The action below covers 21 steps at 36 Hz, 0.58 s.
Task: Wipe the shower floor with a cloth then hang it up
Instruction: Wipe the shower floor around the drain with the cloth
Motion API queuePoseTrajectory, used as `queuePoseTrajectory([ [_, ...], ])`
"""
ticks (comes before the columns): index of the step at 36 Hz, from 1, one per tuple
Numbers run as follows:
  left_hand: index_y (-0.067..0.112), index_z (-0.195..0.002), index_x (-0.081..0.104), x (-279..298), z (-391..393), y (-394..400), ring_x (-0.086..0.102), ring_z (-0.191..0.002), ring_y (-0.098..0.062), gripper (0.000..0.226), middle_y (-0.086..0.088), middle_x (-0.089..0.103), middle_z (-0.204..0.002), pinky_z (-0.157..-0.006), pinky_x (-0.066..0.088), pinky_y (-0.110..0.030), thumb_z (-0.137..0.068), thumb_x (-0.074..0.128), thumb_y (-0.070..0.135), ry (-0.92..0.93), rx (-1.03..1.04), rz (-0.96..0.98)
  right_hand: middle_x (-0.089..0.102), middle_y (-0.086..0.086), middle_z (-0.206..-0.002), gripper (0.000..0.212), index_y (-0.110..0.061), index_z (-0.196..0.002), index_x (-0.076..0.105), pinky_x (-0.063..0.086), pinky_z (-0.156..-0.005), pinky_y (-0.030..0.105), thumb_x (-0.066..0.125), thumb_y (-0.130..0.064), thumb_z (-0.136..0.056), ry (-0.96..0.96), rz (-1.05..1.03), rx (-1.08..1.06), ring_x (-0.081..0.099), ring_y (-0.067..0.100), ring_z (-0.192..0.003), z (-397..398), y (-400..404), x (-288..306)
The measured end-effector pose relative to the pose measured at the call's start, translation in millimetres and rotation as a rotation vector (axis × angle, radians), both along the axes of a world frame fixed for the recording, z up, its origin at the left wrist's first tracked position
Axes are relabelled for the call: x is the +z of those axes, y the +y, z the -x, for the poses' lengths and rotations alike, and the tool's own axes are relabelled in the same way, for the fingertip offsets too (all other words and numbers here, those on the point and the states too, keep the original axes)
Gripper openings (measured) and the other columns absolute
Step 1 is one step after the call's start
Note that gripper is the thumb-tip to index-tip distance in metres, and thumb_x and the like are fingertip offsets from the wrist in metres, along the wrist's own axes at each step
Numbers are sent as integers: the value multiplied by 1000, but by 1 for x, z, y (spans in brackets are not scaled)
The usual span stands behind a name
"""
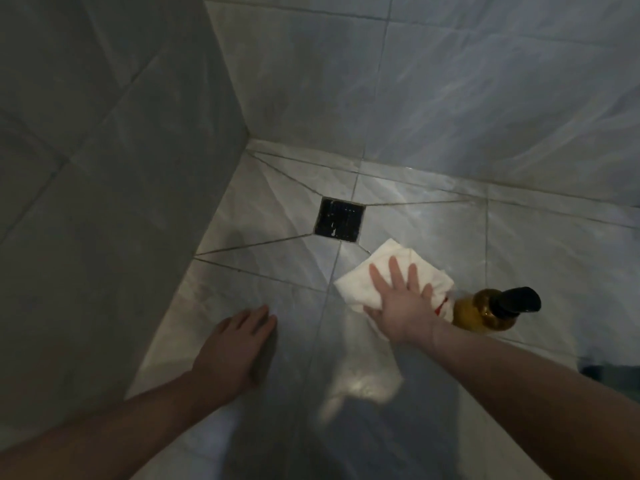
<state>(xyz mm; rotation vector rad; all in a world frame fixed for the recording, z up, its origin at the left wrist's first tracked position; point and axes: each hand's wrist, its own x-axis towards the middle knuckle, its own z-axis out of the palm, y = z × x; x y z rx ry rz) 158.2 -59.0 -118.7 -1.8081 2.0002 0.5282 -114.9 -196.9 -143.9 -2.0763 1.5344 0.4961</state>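
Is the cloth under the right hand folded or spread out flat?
Folded. The white cloth shows a compact, thick, layered shape beneath the flat right hand on the floor.

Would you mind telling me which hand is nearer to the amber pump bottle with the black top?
The right hand. It presses flat on the white cloth, immediately left of the amber pump bottle. The left hand rests on the grey tiled floor much farther left, near the wall.
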Motion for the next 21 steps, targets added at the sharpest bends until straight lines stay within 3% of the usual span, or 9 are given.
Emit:
queuePoseTrajectory([
  [3, 24, -154, 8, 3, 7, -1, 18, -147, -28, 111, -2, 3, -163, -116, 19, -39, -70, 80, 35, -37, 12, -40, -28, -1, -161, 78, -39, -155, -10, 0, -116, 64, 39, -58, -96, 17, -7, -73, -20, 41, -147, -7, -8, 1],
  [10, 23, -154, 4, 0, 5, -2, 11, -148, -28, 113, -2, -4, -163, -118, 16, -38, -71, 80, 35, -31, 11, -37, -25, 8, -162, 79, -35, -155, -13, -5, -113, 68, 35, -55, -95, 1, 42, 27, -20, 45, -146, -12, 40, 10],
  [14, 25, -155, 1, -1, 4, 0, 7, -149, -27, 113, 0, -9, -163, -118, 17, -38, -73, 78, 34, 8, 26, -45, 7, 13, -164, 85, -34, -156, 18, 20, -107, 75, 45, -55, -78, -8, 62, 155, 13, 51, -146, -11, 94, 0],
  [17, 25, -155, 0, 0, 3, 1, 6, -150, -27, 113, 0, -12, -162, -118, 19, -39, -74, 77, 34, 21, 34, -50, -28, 4, -160, 84, -39, -154, -11, -4, -115, 68, 41, -55, -90, -10, 68, 206, -20, 43, -147, -3, 85, -8],
  [21, 26, -155, 2, -2, 1, 2, 7, -150, -28, 114, 0, -11, -162, -117, 21, -38, -70, 79, 31, 55, 38, -59, -24, 0, -162, 82, -38, -154, -12, -3, -116, 64, 40, -57, -94, -18, 97, 114, -19, 39, -148, 3, 43, -7],
])
